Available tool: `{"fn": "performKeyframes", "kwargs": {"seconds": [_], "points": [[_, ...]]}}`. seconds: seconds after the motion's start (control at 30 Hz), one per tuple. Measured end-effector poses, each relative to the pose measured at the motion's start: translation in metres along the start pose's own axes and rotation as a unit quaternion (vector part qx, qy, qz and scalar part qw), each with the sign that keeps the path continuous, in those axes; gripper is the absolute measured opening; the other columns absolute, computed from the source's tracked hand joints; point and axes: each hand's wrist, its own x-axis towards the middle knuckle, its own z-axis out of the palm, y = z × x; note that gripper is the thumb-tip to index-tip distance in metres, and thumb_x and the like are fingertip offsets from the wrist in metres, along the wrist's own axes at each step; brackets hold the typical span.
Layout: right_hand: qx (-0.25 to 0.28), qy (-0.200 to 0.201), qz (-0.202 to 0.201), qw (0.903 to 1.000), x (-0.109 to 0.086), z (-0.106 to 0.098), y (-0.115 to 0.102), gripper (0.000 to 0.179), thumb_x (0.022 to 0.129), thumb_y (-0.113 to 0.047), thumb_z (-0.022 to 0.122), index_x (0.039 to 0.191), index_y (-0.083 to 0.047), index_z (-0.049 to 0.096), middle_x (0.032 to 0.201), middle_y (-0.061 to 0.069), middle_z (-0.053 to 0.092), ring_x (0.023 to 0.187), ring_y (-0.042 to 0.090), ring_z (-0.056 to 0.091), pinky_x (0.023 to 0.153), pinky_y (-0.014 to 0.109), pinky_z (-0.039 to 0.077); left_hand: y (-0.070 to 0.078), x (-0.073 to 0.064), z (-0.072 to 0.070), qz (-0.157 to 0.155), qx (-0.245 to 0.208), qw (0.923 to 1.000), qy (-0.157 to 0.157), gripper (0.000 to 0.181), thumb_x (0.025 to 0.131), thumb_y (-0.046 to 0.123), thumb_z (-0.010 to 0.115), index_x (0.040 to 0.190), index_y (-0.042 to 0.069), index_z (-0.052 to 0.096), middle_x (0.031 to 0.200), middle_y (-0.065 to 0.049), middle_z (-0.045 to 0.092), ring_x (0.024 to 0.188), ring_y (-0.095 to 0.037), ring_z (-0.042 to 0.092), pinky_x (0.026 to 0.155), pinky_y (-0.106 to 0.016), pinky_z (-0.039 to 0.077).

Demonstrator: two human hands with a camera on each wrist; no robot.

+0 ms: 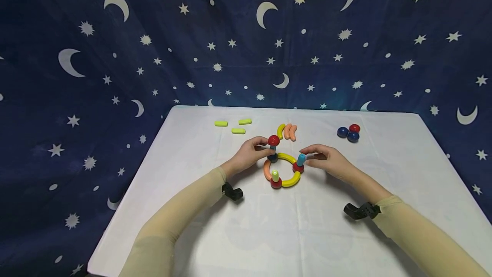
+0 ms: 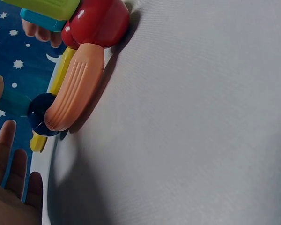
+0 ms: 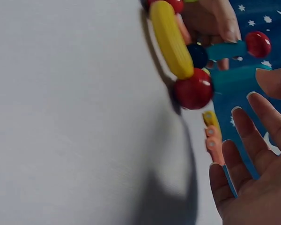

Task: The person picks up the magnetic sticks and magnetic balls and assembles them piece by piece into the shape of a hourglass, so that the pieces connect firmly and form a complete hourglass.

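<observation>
On the white table stands a ring of curved yellow pieces [image 1: 291,180] and an orange curved piece [image 2: 78,89], joined by balls. At its far left, a blue stick [image 3: 227,50] rises from a dark blue ball [image 2: 39,115] and carries a red ball [image 1: 273,140]. My left hand [image 1: 250,154] pinches this stick below the red ball. My right hand [image 1: 326,162] has thumb and index fingertip at a second blue stick [image 1: 301,159], upright in a red ball [image 3: 193,89]; its other fingers are spread. A short yellow-green stick [image 1: 275,176] stands in the nearest red ball [image 1: 276,183].
Several loose pieces lie farther back: yellow-green sticks [image 1: 238,131] at left, orange curved pieces [image 1: 293,133] beside a yellow one [image 1: 281,131], and dark blue balls [image 1: 353,136] with a red ball [image 1: 354,128] at right. A starry dark blue cloth [image 1: 246,54] hangs behind the table.
</observation>
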Motion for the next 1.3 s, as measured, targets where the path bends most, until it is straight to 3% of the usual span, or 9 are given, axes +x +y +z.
{"fn": "performKeyframes", "kwargs": {"seconds": [0.1,0.43,0.7,0.9,1.13,1.3], "points": [[-0.006,0.007,0.018,0.9998,0.0,0.006,0.001,0.041,0.095,-0.03,0.075,0.129,-0.009,0.066,0.133,0.011,0.064,0.121,0.034,0.061,0.104,0.055,0.046,0.0,0.0,-0.001,0.002,-0.002,1.0,0.001,0.029,0.093,0.031,0.078,0.119,0.02,0.07,0.126,0.006,0.065,0.115,-0.014,0.064,0.098,-0.037,0.051],[-0.034,0.022,0.032,0.9987,0.01,0.018,0.001,0.04,0.093,-0.04,0.077,0.12,-0.011,0.069,0.124,0.008,0.066,0.108,0.026,0.066,0.093,0.045,0.051,0.003,0.0,0.002,0.001,-0.001,0.9999,-0.01,0.028,0.093,0.028,0.078,0.118,0.018,0.069,0.124,0.005,0.067,0.111,-0.012,0.067,0.097,-0.035,0.052],[-0.038,0.015,0.034,0.9986,0.017,0.023,0.002,0.037,0.093,-0.04,0.077,0.116,-0.012,0.071,0.118,0.006,0.067,0.101,0.026,0.065,0.089,0.04,0.05,0.009,0.001,0.006,0.052,0.054,0.9965,-0.037,0.023,0.096,0.024,0.074,0.119,0.017,0.071,0.126,0.006,0.063,0.125,-0.015,0.058,0.109,-0.037,0.043],[-0.045,0.012,0.02,0.9987,0.02,0.025,0.001,0.034,0.093,-0.039,0.077,0.115,-0.013,0.071,0.116,0.007,0.066,0.102,0.027,0.065,0.09,0.042,0.05,0.009,0.002,0.009,0.074,0.063,0.994,-0.051,0.02,0.097,0.025,0.074,0.116,0.019,0.073,0.122,0.008,0.065,0.125,-0.01,0.054,0.11,-0.038,0.042],[-0.041,0.002,0.008,0.9991,0.02,0.025,0.0,0.033,0.093,-0.034,0.078,0.115,-0.011,0.071,0.117,0.01,0.064,0.102,0.027,0.066,0.09,0.043,0.051,0.008,0.004,0.01,0.061,0.085,0.9926,-0.062,0.028,0.096,0.031,0.075,0.121,0.021,0.072,0.125,0.008,0.065,0.121,-0.012,0.057,0.108,-0.037,0.044],[-0.114,0.011,-0.005,0.9934,0.015,0.023,0.005,0.032,0.09,-0.032,0.081,0.115,-0.015,0.072,0.113,0.003,0.067,0.107,0.025,0.057,0.095,0.046,0.045,0.003,0.005,0.004,0.046,0.14,0.9856,-0.083,0.035,0.097,0.032,0.073,0.13,0.02,0.069,0.124,0.009,0.065,0.113,-0.011,0.057,0.103,-0.032,0.045]]}}
